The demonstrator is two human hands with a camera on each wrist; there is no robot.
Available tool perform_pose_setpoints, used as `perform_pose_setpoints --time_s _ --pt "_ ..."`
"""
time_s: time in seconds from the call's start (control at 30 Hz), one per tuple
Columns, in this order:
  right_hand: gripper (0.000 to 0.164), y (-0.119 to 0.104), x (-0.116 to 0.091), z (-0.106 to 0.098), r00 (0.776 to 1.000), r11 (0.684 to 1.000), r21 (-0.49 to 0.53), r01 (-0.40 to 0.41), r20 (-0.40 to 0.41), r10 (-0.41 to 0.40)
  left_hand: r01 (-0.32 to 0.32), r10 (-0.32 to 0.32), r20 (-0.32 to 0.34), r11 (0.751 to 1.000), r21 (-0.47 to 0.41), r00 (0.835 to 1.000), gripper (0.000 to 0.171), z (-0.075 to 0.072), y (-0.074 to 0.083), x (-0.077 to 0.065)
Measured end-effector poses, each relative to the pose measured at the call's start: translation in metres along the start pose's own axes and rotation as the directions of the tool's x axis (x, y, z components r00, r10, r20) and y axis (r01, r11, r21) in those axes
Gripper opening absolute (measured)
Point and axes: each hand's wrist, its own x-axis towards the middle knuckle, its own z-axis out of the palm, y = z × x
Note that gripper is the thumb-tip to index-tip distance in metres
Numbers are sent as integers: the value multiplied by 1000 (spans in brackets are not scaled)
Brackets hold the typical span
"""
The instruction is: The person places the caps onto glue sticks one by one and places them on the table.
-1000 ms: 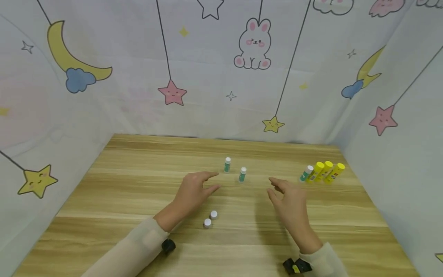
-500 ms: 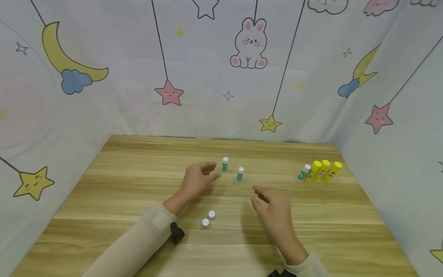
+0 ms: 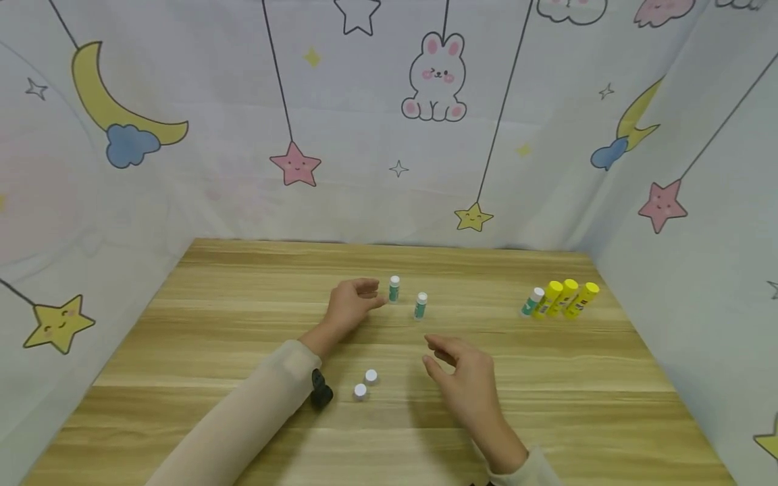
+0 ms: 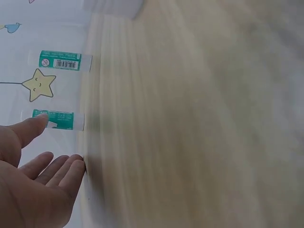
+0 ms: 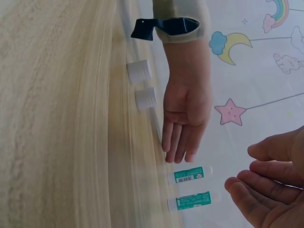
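Note:
Two small glue sticks with green labels and white tops stand upright near the middle of the table, one farther back [image 3: 394, 289] and one nearer [image 3: 420, 306]. My left hand [image 3: 354, 302] is just left of the back one, thumb and fingers apart with nothing held. In the left wrist view its thumb overlaps the lower glue stick [image 4: 59, 119]. My right hand [image 3: 464, 378] hovers in front and to the right of the nearer stick, fingers loosely bent and holding nothing. Two white caps [image 3: 366, 384] sit on the table between my forearms.
At the right of the wooden table [image 3: 273, 270] a row holds another green-labelled glue stick [image 3: 532, 302] beside several yellow glue sticks [image 3: 565, 300], close together. White cloth printed with cartoons [image 3: 365, 202] rises behind the table and along both sides.
My left hand has shifted forward and slightly right, closer to the back glue stick. My right hand has moved left and toward me. The glue sticks and caps stay in place.

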Motion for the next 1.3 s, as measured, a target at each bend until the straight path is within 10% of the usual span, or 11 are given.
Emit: perform_pose_setpoints --time_s 1.3 --pt "29 4 0 -1 995 994 78 -81 70 76 21 -24 108 999 30 994 37 16 0 31"
